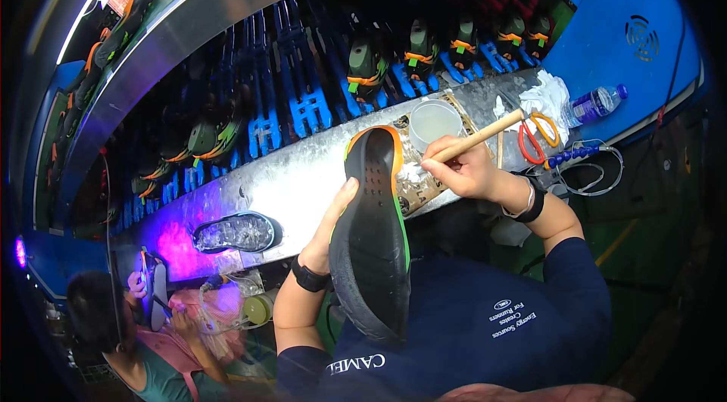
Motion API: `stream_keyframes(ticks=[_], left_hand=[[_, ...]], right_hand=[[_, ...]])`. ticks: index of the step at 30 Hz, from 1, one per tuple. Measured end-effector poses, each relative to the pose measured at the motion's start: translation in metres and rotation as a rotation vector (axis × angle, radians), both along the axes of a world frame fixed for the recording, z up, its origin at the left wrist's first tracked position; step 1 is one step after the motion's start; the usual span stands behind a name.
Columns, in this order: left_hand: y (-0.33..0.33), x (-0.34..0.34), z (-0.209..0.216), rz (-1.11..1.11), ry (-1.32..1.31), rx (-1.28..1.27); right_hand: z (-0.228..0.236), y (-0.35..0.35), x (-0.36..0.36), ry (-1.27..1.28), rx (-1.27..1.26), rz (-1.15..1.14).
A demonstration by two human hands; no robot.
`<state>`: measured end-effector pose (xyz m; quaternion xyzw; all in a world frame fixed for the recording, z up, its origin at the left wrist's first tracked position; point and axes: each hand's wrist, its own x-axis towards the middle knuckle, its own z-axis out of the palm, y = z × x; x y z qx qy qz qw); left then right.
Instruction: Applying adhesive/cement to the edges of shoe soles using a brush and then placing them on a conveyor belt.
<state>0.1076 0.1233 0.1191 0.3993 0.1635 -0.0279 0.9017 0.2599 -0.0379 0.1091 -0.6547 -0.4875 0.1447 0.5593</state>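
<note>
Presently, the left hand (327, 231) has its grip grasping a black shoe (371, 243) along the left side, the remaining fingers hidden behind it. Shoe position: raised across the near edge of the bench (303, 182), sole facing the wearer, orange-and-green trimmed end toward the far edge. Right hand (468, 167): grip clenched on a slanting wooden handle (485, 134), just right of the shoe; its working end cannot be made out clearly.

Just beyond the right hand, a clear cup (435, 123) of cloudy liquid stands near the far edge. Brown cardboard (416, 193) lies by the near edge. Toward the right end: red scissor-like handles (522, 146), white cloth (551, 99), and a purple-capped bottle (594, 106) on its side. Toward the left end, a dark shoe-shaped piece (236, 233) lies at the near edge. Past the left corner, a co-worker's hand (136, 284) holds another shoe (157, 296).
</note>
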Motion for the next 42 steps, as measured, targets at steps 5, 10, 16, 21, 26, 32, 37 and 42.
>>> stream_keyframes(ticks=[5, 10, 16, 21, 26, 32, 37, 42], left_hand=[[-0.002, 0.0, 0.005, 0.007, 0.046, -0.028], [0.001, 0.002, 0.007, -0.034, -0.024, 0.019], [0.008, 0.002, -0.006, -0.066, 0.002, 0.099], [0.009, 0.003, -0.003, -0.095, 0.014, 0.098], [0.014, 0.004, -0.009, -0.061, -0.04, 0.164], [0.016, 0.006, -0.01, -0.041, -0.048, 0.177], [0.016, 0.005, -0.008, -0.045, -0.059, 0.148], [0.018, 0.004, -0.007, -0.065, -0.066, 0.164]], right_hand=[[-0.009, 0.009, 0.01, -0.072, 0.132, -0.108], [-0.008, 0.018, 0.007, -0.27, 0.142, -0.18], [0.001, 0.017, -0.007, -0.059, 0.045, -0.128], [-0.005, 0.021, 0.005, -0.14, 0.148, -0.208], [-0.012, 0.017, -0.001, -0.115, 0.115, -0.138], [-0.009, 0.007, -0.014, -0.004, 0.085, -0.123], [-0.013, 0.016, -0.006, -0.021, 0.21, -0.243], [-0.015, 0.01, -0.009, -0.006, 0.125, -0.164]])
